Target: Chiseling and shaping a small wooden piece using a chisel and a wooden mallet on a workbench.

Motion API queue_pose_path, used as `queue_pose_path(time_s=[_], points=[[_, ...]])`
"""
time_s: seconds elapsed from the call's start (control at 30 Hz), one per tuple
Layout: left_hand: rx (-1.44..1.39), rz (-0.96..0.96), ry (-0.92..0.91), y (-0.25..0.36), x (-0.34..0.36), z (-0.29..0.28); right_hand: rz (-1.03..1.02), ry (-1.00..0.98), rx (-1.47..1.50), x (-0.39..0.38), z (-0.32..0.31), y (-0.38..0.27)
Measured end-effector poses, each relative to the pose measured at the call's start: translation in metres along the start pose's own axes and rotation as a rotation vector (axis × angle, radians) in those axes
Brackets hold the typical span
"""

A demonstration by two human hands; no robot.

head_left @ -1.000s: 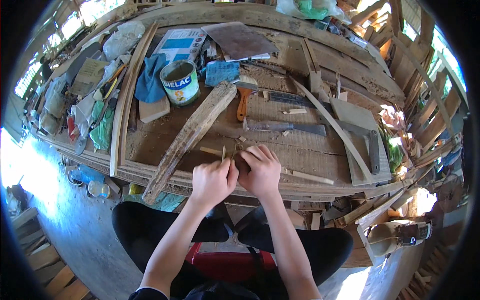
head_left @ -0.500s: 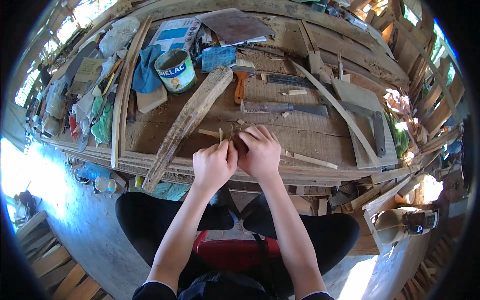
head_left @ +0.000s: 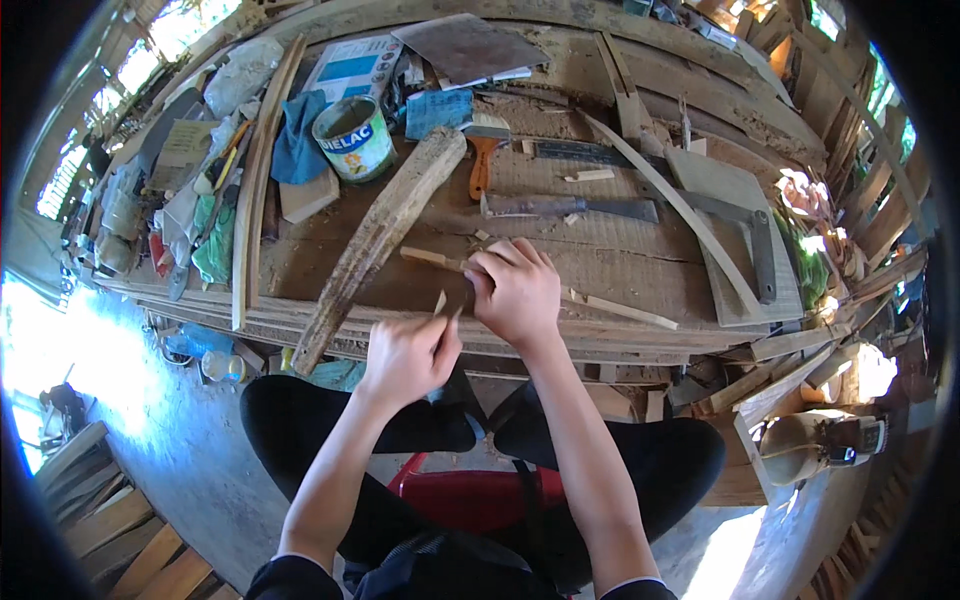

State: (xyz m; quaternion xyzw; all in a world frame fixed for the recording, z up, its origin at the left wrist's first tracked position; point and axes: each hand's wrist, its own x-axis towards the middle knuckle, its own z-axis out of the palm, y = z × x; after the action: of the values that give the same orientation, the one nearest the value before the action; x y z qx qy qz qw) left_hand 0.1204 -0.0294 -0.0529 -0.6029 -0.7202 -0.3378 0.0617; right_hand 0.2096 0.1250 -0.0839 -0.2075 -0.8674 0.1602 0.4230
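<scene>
Near the bench's front edge my left hand [head_left: 410, 355] is closed, its thumb and fingers pinching a thin, pointed pale piece [head_left: 441, 300] whose kind I cannot tell. My right hand [head_left: 517, 295], further forward and to the right, has its fingers curled. A short wooden stick [head_left: 430, 257] juts leftward from its fingertips; part of its length is hidden by the hand. Beyond the hands lie a broad-bladed knife [head_left: 610, 208] with a worn handle and a paintbrush [head_left: 483, 165] with an orange handle. A rough wooden bar [head_left: 385, 235] slants across the bench to the left.
A tin can [head_left: 354, 140] stands at the back left beside a blue cloth [head_left: 300, 135]. On the right lie a flat board [head_left: 735, 270], a metal square [head_left: 762, 255] and a long curved strip [head_left: 685, 215]. Another thin strip [head_left: 625, 311] rests near the front edge.
My left hand has drawn back toward me and left, away from my right hand, with the thin piece still pinched. The wooden stick has shifted slightly forward and shows more of its length.
</scene>
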Motion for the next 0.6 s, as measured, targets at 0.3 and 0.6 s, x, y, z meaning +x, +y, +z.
queue_pose_path(time_s=[0.3,0.6], points=[[-0.046,-0.077,0.130,-0.017,0.018,-0.018,-0.056,-0.007,0.055,0.005,-0.008,-0.005],[0.388,-0.060,0.053,-0.013,0.031,0.024,-0.065,-0.040,-0.023,0.005,-0.008,-0.006]])
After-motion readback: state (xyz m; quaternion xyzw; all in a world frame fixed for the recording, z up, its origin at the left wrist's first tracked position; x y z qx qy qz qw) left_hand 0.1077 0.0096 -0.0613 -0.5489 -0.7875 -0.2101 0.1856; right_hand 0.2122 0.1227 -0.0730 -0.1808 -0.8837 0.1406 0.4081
